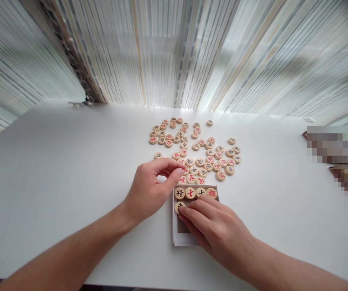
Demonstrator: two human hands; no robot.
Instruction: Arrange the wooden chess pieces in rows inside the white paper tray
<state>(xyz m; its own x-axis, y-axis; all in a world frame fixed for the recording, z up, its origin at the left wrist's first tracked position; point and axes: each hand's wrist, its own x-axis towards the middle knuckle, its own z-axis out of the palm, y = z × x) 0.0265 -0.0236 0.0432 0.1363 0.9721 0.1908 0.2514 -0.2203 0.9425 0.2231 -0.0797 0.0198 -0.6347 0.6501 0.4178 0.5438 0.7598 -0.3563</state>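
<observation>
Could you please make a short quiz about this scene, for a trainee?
1. Which hand touches the lone xiangqi piece below the row in the cardboard box?
2. How many wooden pieces stand in that row?
3. True or false: the left hand lies inside the box.

Key: 1. The right hand. 2. Four. 3. False.
</observation>
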